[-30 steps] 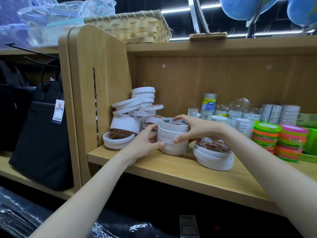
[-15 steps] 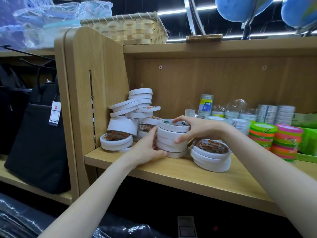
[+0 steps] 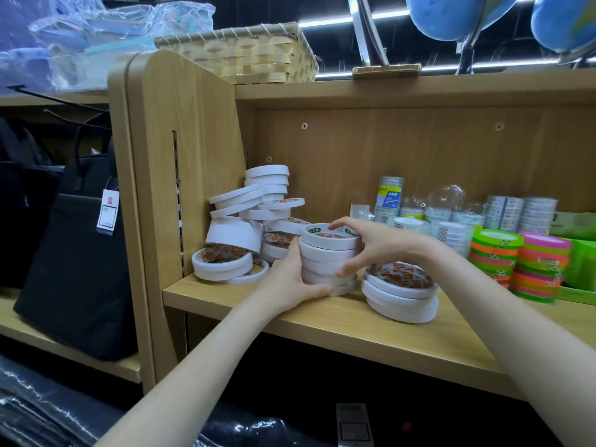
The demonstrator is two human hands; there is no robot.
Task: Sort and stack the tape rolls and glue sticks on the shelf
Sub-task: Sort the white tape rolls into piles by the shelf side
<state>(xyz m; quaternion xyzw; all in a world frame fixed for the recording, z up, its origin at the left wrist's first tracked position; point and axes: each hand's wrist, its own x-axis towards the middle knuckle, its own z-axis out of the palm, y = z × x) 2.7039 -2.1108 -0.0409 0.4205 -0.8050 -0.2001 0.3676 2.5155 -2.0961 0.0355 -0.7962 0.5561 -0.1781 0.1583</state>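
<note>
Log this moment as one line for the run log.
step: squaring tape stack | left hand: grips stack base | right hand: holds stack top and side | shelf: leaning white rolls left, unsorted

Both hands grip the white tape stack [image 3: 329, 256] on shelf [image 3: 354, 330]. Left hand [image 3: 290, 279] at base, right hand [image 3: 371, 243] over top. Jumbled rolls [image 3: 248, 221] behind.

Your single head-worn wide-angle camera looks forward and slightly down into the wooden shelf [image 3: 354, 321] from close range, at about shelf height. Both your forearms reach in from the bottom edge, and the view bows at its margins. No second view is given to share the scene.
</note>
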